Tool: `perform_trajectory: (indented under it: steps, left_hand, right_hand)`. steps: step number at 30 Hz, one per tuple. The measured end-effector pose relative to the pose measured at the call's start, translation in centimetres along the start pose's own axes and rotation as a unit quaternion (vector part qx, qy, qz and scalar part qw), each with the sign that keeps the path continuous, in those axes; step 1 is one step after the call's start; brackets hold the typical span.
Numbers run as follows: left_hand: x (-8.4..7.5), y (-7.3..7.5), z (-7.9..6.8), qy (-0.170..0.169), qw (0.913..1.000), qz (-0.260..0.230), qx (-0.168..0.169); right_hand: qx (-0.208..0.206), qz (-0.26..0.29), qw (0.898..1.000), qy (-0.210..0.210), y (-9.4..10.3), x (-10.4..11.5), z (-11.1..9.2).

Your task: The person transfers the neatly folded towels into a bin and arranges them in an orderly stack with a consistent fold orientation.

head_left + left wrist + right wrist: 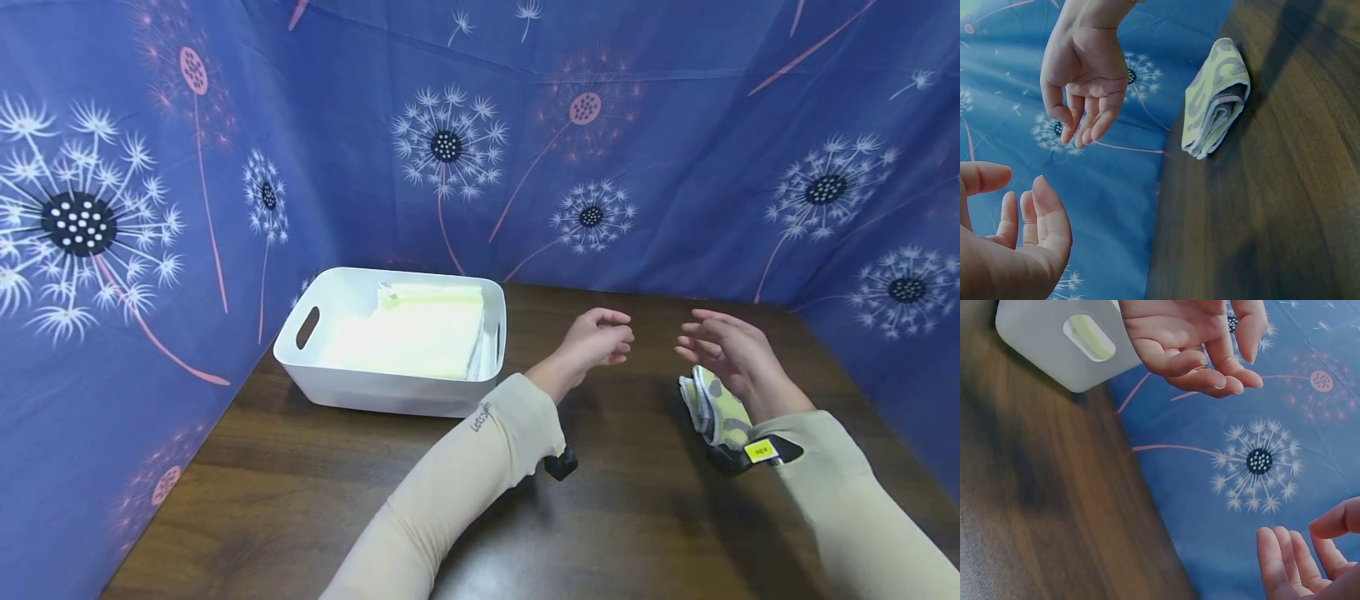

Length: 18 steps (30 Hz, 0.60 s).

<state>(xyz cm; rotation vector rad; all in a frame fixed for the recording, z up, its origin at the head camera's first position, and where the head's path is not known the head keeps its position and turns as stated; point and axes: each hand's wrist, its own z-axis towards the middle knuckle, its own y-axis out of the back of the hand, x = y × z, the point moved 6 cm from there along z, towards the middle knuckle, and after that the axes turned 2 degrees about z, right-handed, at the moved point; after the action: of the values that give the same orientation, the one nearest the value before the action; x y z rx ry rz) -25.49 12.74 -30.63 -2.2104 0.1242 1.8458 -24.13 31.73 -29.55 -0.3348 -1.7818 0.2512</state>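
Observation:
My left hand (pixel 597 340) hovers over the table right of a white plastic bin (pixel 390 398), its fingers loosely bent around nothing. Across a gap, my right hand (pixel 731 354) is also raised, fingers relaxed and holding nothing. Below and beside the right hand lies a folded yellow-green and grey patterned towel (pixel 722 408), partly hidden by that hand and wrist in the head view. The left wrist view shows the folded towel (pixel 1216 100) on the wood, apart from both hands. Inside the bin sits a folded pale yellow cloth (pixel 435 329), washed out by bright light.
The dark wooden table (pixel 300 500) carries the bin at the back left and the towel at the right. Blue dandelion-print fabric (pixel 337 125) hangs along the table's back and sides. The bin has oval handle holes in its ends.

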Motion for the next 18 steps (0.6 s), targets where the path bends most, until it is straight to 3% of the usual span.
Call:
perform_trajectory:
  steps: [10,18]
  left_hand:
    - [1.6,-0.8,0.1,0.013,0.9999,0.011,-0.001]
    - [2.3,-1.4,0.2,0.014,0.9999,0.005,0.001]
  right_hand:
    - [-0.008,-0.006,1.0,0.005,2.0,-0.9,-0.1]
    - [0.004,0.022,1.0,0.009,3.5,-0.9,-0.4]
